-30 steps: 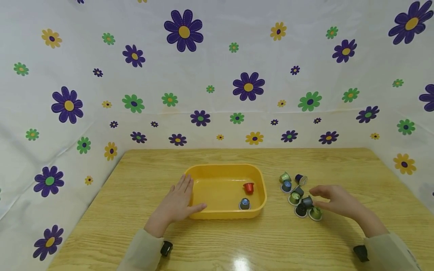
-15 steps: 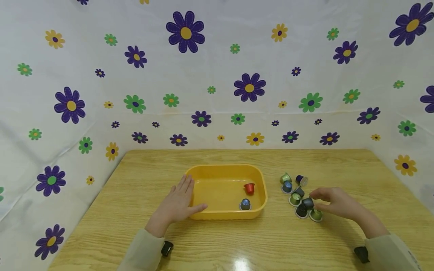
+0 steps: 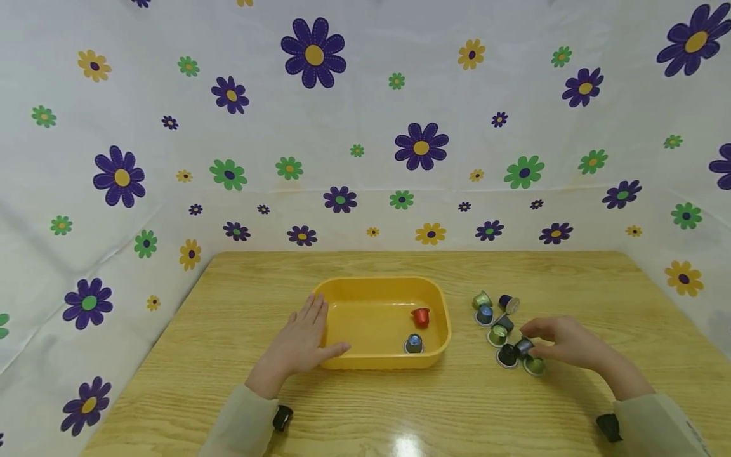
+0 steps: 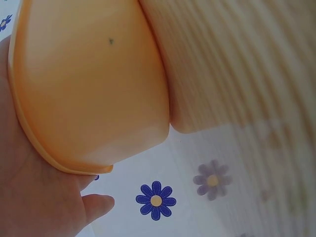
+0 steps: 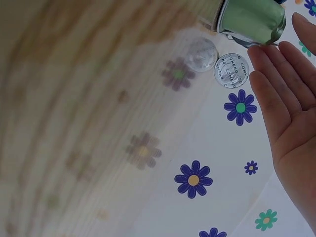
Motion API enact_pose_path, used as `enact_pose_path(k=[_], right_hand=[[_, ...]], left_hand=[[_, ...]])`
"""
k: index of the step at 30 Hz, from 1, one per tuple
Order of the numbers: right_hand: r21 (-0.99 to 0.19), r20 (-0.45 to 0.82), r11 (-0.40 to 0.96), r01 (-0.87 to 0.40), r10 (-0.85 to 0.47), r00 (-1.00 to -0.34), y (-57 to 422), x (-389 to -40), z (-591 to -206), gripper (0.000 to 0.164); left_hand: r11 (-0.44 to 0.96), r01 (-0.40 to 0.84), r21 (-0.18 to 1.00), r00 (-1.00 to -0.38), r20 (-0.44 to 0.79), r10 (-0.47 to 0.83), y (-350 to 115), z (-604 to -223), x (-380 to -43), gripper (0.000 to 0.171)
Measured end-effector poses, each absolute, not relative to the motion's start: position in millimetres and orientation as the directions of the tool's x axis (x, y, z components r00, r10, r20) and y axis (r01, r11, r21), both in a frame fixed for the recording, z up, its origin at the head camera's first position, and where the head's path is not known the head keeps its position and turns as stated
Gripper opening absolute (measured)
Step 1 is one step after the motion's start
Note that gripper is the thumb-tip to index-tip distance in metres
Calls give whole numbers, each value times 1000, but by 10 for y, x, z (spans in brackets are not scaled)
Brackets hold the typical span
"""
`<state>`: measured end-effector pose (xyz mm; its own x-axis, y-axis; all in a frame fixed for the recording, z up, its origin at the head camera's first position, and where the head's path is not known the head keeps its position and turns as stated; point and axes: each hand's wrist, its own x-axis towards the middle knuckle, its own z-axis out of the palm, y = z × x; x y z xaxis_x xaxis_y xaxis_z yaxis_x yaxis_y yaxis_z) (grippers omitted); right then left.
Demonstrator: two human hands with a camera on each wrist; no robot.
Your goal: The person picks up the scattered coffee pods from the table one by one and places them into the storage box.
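My left hand (image 3: 297, 343) rests along the left end of a yellow tray (image 3: 371, 363), its fingers straight on the rim and its thumb over the front corner. A red coffee capsule (image 3: 421, 317) lies in the tray near a blue-grey one (image 3: 414, 343). To the right, my right hand (image 3: 571, 343) pinches a dark grey capsule (image 3: 523, 346) at the edge of a loose cluster, between thumb and fingers. A green capsule (image 3: 534, 365) stands just below that thumb, next to a black one (image 3: 507, 355). In the right wrist view, a green capsule (image 5: 252, 19) partly hides the fingertips.
More capsules lie close by: light green (image 3: 481, 299), blue (image 3: 484, 314), purple (image 3: 508, 303), and another green (image 3: 498, 334). The wooden table (image 3: 257, 273) meets a flower-patterned sheet (image 3: 365, 114) at its back and sides.
My right hand has closed in slightly to the left on the dark grey capsule, which has tilted and shifted toward the fingers. The left hand stays on the tray.
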<state>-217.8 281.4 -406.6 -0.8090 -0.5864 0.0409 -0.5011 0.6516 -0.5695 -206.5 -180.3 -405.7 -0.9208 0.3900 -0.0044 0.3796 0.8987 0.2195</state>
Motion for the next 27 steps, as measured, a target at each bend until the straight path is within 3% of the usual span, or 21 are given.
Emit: enact_pose_path(k=[27], right_hand=[[-597, -60, 670, -441, -585, -808, 2828, -2171, -4091, 41]], left_hand=[[902, 377, 213, -922, -4, 386, -1792, -4053, -2070, 97]])
